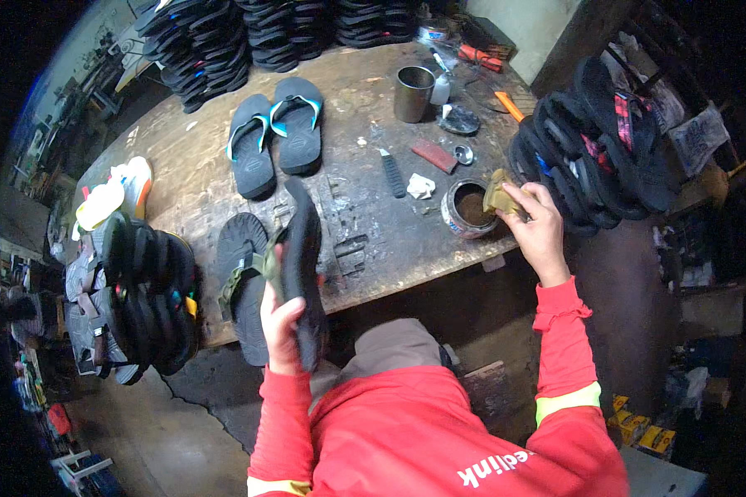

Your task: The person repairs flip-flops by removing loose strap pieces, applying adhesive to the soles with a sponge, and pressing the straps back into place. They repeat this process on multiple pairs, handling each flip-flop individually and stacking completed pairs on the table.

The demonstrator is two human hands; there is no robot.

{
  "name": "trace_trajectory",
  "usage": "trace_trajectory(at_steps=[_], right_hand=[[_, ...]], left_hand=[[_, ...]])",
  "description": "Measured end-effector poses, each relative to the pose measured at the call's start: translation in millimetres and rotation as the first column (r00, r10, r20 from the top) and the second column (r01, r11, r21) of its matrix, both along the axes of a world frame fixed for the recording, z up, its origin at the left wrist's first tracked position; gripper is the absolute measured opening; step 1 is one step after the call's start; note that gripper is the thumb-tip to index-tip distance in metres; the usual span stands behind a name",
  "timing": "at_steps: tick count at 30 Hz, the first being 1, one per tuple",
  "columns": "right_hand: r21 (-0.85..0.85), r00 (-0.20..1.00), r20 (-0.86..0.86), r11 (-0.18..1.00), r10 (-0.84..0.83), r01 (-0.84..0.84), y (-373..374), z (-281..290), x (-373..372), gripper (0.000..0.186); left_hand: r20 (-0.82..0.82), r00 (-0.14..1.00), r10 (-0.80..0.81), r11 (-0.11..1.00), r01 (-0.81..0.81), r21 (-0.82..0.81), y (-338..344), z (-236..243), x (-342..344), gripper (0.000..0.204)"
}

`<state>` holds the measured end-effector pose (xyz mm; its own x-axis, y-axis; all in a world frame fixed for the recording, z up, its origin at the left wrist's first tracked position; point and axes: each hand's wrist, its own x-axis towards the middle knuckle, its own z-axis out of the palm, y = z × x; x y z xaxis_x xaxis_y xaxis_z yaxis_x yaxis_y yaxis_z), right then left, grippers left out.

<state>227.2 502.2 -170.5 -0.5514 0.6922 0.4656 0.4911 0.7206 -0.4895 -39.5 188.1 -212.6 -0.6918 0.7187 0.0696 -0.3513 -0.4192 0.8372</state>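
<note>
My left hand (282,327) grips a black sandal (305,265), held up on its edge at the table's front. Beside it a second black sandal (250,319) with an olive green strap lies on the tabletop. Pinched in the fingers of my right hand (540,232) is a yellowish-brown cloth (499,195). It is at the right rim of an open round tin (452,218) with brown contents. A pair of black flip-flops, the left one (251,157) and the right one (298,137), with blue and white straps, lies farther back.
Stacks of black flip-flops stand at the back (195,50), left (153,290) and right (593,157) of the worn wooden table (182,132). Near the tin are a metal cup (413,95), a black-handled tool (392,174), a red block (433,155) and crumpled white paper (421,186).
</note>
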Motion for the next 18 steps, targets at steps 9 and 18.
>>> trace_trajectory(at_steps=[9,18], right_hand=[[-0.372,0.755,-0.375,0.659,0.538,-0.654,-127,14,-123,0.064],[0.069,0.849,0.011,0.846,0.529,-0.528,-200,51,-155,0.061]], left_hand=[[0.648,0.636,-0.418,0.903,0.215,0.371,-44,6,1,0.066],[0.691,0.672,-0.265,0.964,0.200,0.175,-75,29,2,0.070]])
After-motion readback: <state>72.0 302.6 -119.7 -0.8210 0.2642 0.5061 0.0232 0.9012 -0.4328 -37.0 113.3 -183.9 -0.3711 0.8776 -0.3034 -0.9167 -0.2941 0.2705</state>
